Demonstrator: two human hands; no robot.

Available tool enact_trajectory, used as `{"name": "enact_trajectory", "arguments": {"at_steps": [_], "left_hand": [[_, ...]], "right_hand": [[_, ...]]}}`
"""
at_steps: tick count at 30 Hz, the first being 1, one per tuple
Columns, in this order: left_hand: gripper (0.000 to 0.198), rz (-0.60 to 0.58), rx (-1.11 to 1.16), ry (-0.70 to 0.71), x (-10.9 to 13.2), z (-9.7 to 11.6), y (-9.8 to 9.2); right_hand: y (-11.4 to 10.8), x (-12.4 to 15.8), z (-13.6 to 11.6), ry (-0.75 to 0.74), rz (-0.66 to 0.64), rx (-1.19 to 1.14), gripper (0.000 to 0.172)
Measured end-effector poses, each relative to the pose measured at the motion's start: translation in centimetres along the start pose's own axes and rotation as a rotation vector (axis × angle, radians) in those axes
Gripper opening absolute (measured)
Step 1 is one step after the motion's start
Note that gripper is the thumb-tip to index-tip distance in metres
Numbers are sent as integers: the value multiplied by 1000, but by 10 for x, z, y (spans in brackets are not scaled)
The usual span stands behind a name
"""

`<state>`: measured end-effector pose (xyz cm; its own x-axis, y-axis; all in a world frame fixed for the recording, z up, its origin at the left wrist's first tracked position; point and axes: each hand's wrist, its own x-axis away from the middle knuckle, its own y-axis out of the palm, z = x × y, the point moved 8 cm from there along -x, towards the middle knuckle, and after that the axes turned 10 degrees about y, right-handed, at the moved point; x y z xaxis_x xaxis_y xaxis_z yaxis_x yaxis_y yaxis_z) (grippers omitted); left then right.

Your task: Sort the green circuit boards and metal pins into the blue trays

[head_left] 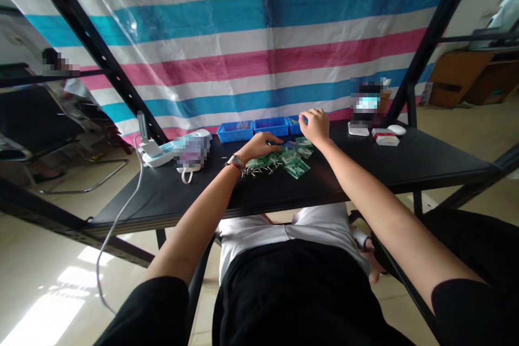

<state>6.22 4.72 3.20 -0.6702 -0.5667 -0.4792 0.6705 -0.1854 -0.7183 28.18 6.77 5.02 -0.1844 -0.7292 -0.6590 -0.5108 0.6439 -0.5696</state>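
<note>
My left hand [260, 146] lies over the left part of a heap of small green packets [295, 166]. Its fingers reach to the right, thumb and fingertips a little apart, with nothing visible between them. Small whitish pin-like pieces [263, 169] stick out of the heap below that hand. Over the right blue bin [292, 123], my right hand [316, 125] is raised with its fingers curled in; whatever they may hold is hidden. Beside this bin stand the middle blue bin [271, 127] and the left blue bin [235, 133], which has some small clear-looking pieces inside.
On the black table [385, 167], a white power strip [158, 158] with a cable and a blurred pouch-like item [193, 152] lie left. A blurred phone-like screen on a stand [359, 128], a small red-white box [385, 138] and a white mouse [396, 130] stand right. A striped sheet hangs behind.
</note>
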Motion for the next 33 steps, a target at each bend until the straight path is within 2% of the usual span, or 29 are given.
{"name": "enact_trajectory", "arguments": {"at_steps": [3,8,11,15,20,25,27,33], "left_hand": [[22,-19,-5,-1,-1,-2,3],[22,-17,-21,7,-3,-4,4],[24,-9,-13,-3,-3,-3,3],[24,26,-3,-16,-3,-1,0],[24,91,-33,-23,-2,-4,-7],[25,137,-59,-40,-2,-8,-11],[24,135,-60,-40,-2,-8,-11],[23,151,-42,-53,-2,-8,-13]], "right_hand": [[1,7,-16,-86,-90,3,28],[22,27,-31,-198,-455,-10,12],[31,33,-30,-208,-539,-19,15],[35,35,-32,-234,-575,-44,26],[34,33,-34,-214,-572,-103,11],[38,33,-33,-194,-621,-74,18],[38,35,-35,-214,-626,-83,15],[34,33,-38,-246,-513,-38,13]]}}
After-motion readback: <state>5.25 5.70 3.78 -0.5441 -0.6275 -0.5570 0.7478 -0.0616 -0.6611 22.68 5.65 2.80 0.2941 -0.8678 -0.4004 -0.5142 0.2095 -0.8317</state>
